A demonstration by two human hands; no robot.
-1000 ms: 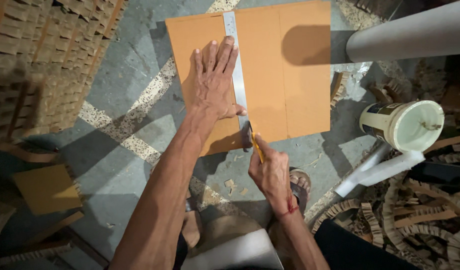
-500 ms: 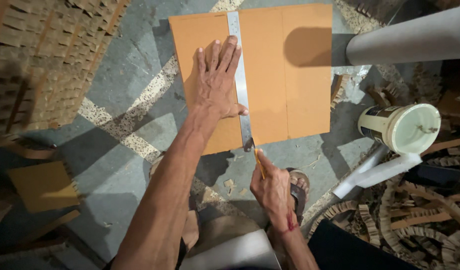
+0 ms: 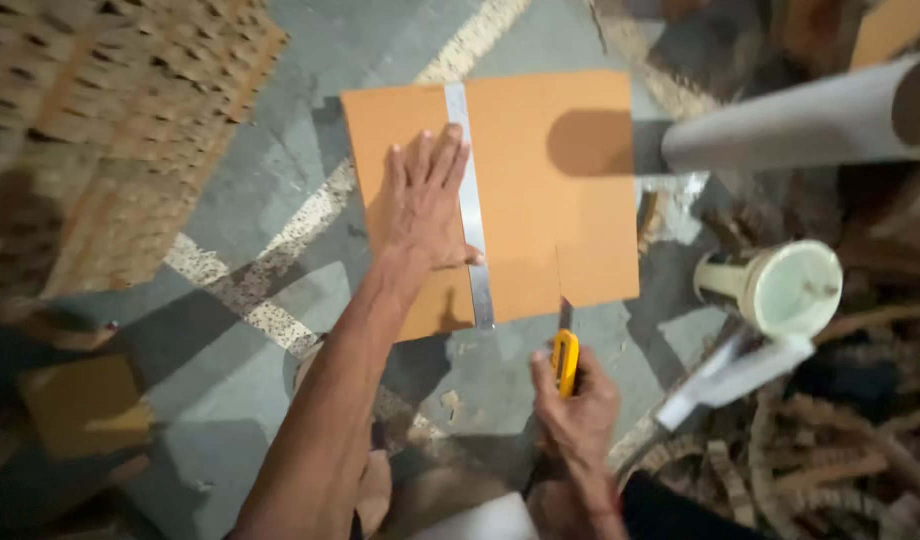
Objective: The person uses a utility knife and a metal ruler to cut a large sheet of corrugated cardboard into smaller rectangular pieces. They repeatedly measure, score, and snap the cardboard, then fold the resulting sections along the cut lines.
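Note:
An orange-brown cardboard sheet lies flat on the grey concrete floor. A long steel ruler runs down it from the far edge to the near edge. My left hand presses flat on the sheet, fingers spread, its side against the ruler. My right hand grips a yellow utility knife, blade pointing at the sheet's near edge, to the right of the ruler. A thin cut line shows in the sheet just above the blade.
Stacks of cut cardboard pieces fill the left. A white tube crosses the upper right. A pale plastic cup-shaped object and cardboard scraps lie to the right. A painted floor stripe runs diagonally.
My right hand with the knife has drawn back off the ruler's near end and shifted right. The left hand and ruler stay put on the sheet.

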